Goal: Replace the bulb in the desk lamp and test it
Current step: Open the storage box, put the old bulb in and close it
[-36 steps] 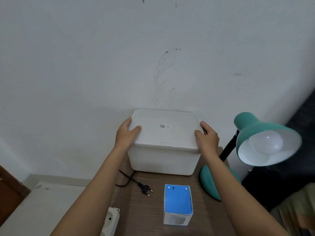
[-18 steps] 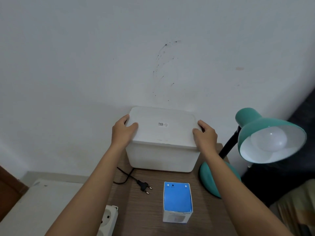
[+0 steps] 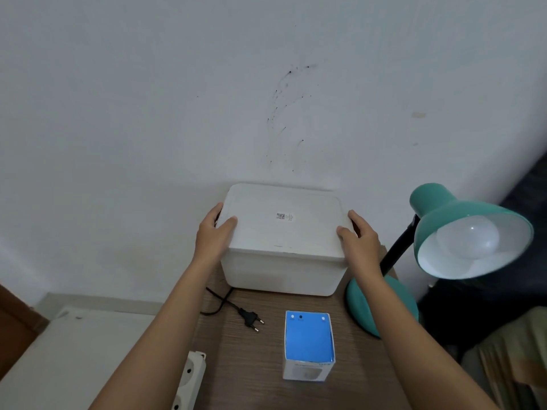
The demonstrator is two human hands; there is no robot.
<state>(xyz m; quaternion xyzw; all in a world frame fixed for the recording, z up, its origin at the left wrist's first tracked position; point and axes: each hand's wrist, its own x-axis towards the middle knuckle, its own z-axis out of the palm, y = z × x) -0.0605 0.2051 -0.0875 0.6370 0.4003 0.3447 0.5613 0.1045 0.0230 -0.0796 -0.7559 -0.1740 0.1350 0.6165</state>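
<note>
Bearing desk lamp [image 3: 470,232], table [image 3: 251,365] against wall [image 3: 177,99]

Soft, dim, cool-toned light, evenly spread. The white box [image 3: 284,270] throws a faint shadow leftward on the wall [image 3: 148,113]; a pinpoint glint sits on the bulb [image 3: 467,239]. Wide-angle bending curves the edges; lower right corner smeared.

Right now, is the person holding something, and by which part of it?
Yes, the white box, by its lid: the left hand grips the lid's left edge, the right hand its right edge, thumbs on top.
</note>
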